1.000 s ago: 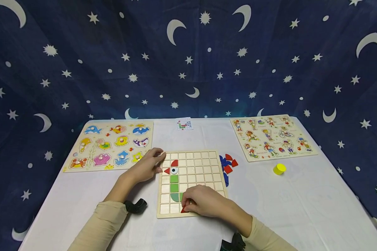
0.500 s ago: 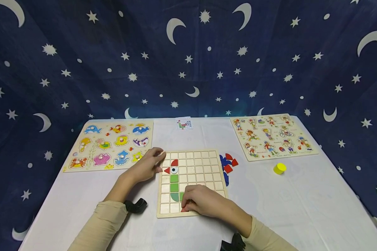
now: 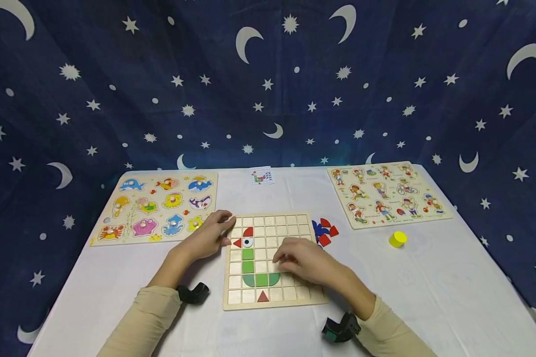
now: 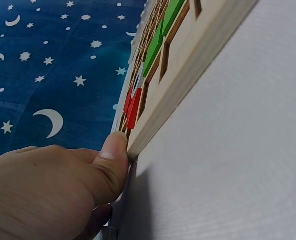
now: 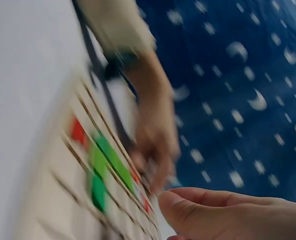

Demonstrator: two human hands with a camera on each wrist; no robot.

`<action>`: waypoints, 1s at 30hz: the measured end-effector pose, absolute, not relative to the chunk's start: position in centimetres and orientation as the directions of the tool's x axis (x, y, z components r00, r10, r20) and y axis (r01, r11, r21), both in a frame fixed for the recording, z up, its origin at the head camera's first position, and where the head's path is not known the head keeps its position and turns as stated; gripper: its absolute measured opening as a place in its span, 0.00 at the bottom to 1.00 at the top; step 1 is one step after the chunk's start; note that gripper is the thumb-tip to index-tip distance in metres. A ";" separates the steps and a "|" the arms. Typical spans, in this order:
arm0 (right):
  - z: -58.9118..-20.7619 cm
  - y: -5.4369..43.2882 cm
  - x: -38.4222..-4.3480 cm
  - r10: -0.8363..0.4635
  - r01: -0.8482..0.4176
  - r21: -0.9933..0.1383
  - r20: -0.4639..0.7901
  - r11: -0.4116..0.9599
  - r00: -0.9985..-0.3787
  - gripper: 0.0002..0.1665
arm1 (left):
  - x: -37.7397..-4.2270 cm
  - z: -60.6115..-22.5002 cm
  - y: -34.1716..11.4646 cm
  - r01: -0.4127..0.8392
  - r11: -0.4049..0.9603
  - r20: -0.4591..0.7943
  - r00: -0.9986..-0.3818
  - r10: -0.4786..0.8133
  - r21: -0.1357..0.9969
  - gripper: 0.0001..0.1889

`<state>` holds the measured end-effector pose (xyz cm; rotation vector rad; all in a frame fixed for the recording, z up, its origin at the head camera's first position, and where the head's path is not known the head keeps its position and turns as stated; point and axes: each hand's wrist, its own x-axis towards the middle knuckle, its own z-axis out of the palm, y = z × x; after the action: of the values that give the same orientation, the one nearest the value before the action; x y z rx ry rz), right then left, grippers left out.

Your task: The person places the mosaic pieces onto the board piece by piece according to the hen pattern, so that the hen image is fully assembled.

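A wooden grid board (image 3: 290,296) lies mid-table, its pieces forming part of a bird. My left hand (image 3: 207,235) holds its far left corner; in the left wrist view the thumb (image 4: 112,146) presses at the edge. In the bottom row sits a red triangle (image 3: 262,296). Above it is a green square (image 3: 261,279) between two darker green quarter-round pieces. Higher up are an eye piece (image 3: 247,242), a red beak triangle (image 3: 237,243) and a red quarter-round (image 3: 247,232). My right hand (image 3: 308,259) hovers over the board's right half, loosely curled, with nothing visible in its fingers.
Loose red and blue pieces (image 3: 324,240) lie against the board's right edge, partly behind my right hand. A picture card (image 3: 262,176) lies at the back. Sea-animal (image 3: 154,208) and children (image 3: 386,193) puzzles flank it. A yellow cylinder (image 3: 398,239) stands at right.
My right hand has let go of the red triangle, now lying in the bottom row, and moved up and right. The right-hand dark green quarter-round has come into view. My left hand stays put.
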<state>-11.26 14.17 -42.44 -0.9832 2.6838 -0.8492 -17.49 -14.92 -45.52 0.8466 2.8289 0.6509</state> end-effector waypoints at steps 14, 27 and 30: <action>-43.0 25.3 -16.4 -0.386 -0.299 -0.504 -0.077 0.811 -0.919 0.15 | -17.4 -45.5 -14.8 0.493 0.757 0.004 -0.839 0.544 0.429 0.31; -45.8 23.9 -17.1 -0.228 -0.210 -0.427 0.010 0.879 -0.974 0.20 | -17.6 -45.9 -15.0 0.493 0.754 0.007 -0.839 0.544 0.434 0.31; -46.1 23.7 -17.1 -0.209 -0.195 -0.399 0.009 0.896 -0.978 0.17 | -17.6 -45.8 -14.9 0.495 0.753 0.009 -0.838 0.546 0.433 0.31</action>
<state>-17.07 23.68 -46.14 -0.3226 3.0262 -0.6311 -17.64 -14.93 -45.84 0.8440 2.8294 0.6485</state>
